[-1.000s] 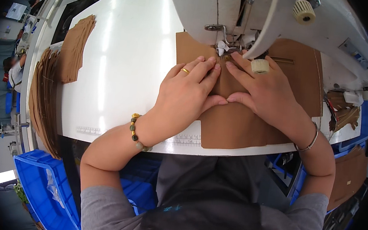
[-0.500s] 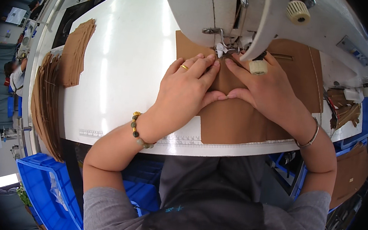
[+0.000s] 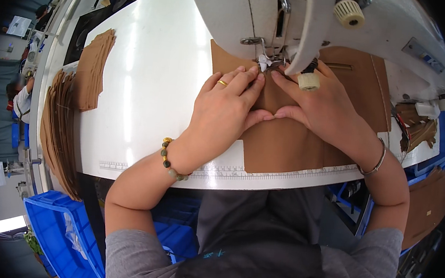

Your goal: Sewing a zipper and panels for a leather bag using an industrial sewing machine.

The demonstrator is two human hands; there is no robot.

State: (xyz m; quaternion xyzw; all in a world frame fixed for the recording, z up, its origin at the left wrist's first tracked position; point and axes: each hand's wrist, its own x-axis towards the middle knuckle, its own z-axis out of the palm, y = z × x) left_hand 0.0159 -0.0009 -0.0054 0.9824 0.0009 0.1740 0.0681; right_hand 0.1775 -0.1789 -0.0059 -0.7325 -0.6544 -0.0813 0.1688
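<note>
A brown fabric panel [image 3: 285, 151] lies on the white table under the head of a sewing machine [image 3: 229, 16]. My left hand [image 3: 221, 109] rests flat on its left part, fingers stretched toward the white presser foot [image 3: 264, 62]. On the right, my right hand [image 3: 328, 103] also lies flat on the fabric, its index finger reaching close to the foot. The two thumb tips meet on the cloth below the needle area. Some right fingers are partly hidden behind the machine's cream knob [image 3: 308, 82]. A slit-like opening [image 3: 339, 66] shows in the fabric at the right.
Stacks of brown cut pieces [image 3: 92, 70] and a thicker bundle [image 3: 59, 134] lie at the table's left edge. A blue crate [image 3: 58, 230] stands below them. More brown scraps [image 3: 421, 129] lie at the right. A ruler strip [image 3: 208, 172] runs along the near edge.
The view has shifted slightly. Both hands keep nearly the same place on the fabric, and no clear movement of the cloth shows.
</note>
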